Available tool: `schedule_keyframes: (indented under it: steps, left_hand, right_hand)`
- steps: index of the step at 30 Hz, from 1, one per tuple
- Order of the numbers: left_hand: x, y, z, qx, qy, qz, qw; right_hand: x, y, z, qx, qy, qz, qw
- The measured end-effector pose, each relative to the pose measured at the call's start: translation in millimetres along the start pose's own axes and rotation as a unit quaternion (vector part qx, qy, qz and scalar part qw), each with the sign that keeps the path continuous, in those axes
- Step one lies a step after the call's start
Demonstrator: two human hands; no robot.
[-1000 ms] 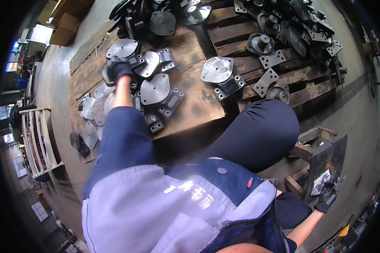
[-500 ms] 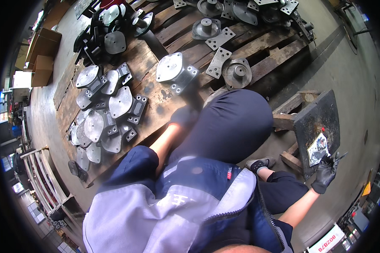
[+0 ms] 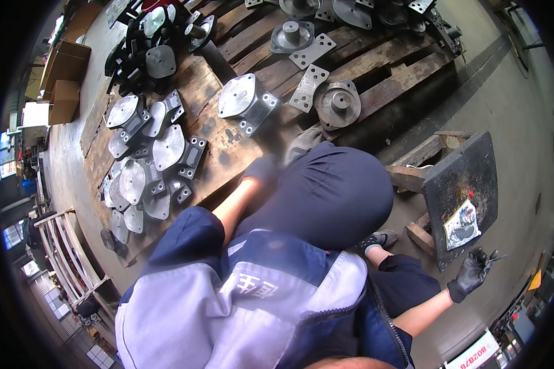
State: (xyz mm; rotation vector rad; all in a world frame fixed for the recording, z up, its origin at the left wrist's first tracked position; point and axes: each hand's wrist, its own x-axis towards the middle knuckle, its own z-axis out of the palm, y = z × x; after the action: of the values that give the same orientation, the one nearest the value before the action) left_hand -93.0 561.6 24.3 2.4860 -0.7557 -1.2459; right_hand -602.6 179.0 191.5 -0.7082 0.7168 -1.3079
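My right hand (image 3: 472, 272), in a black glove, is off the near edge of the dark wooden stool (image 3: 487, 175). It is closed with a thin dark stick-like tool (image 3: 500, 257) sticking out of the fingers; its kind is too small to make out. On the stool lies a whitish pad (image 3: 460, 229) smeared with grey paste. My left hand (image 3: 262, 170), also gloved, is blurred beside my knee at the board's edge, its fingers unclear. Closest to it on the board is a metal bracket with a round-cornered plate (image 3: 237, 96) and a drilled block.
Several similar brackets (image 3: 168, 147) are piled on the board's left side. Flanged hubs (image 3: 337, 106) and drilled plates (image 3: 309, 88) lie on the wooden pallet (image 3: 406, 77). Dark parts (image 3: 160, 61) are heaped at far left, cardboard boxes (image 3: 64, 101) beyond. My foot (image 3: 303, 144) is against the pallet.
My right hand has drawn back from the pad on the stool toward me, still with the thin tool. My left hand stays beside my knee. The whole view has shifted slightly.
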Motion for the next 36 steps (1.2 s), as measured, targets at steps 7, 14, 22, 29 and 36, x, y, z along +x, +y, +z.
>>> schedule_keyframes:
  steps: [7, 14, 22, 29, 36]
  left_hand:
    - [14, -23, 6, 0.039, 0.078, 0.065, 0.994]
    - [-22, -11, -3, -0.059, 0.096, -0.034, 0.993]
    - [-8, -20, -2, -0.206, 0.072, -0.097, 0.971]
    - [30, -12, -13, -0.316, 0.115, 0.018, 0.942]
    - [89, 47, -58, -0.282, 0.126, 0.124, 0.943]
  right_hand:
    - [22, 11, 7, -0.010, -0.056, 0.000, 0.998]
    - [20, 20, 32, -0.108, -0.012, 0.019, 0.994]
    - [20, 21, 24, -0.111, 0.018, 0.004, 0.994]
    - [21, 23, 38, -0.009, 0.035, 0.038, 0.999]
    - [17, 25, 46, 0.029, -0.050, 0.010, 0.998]
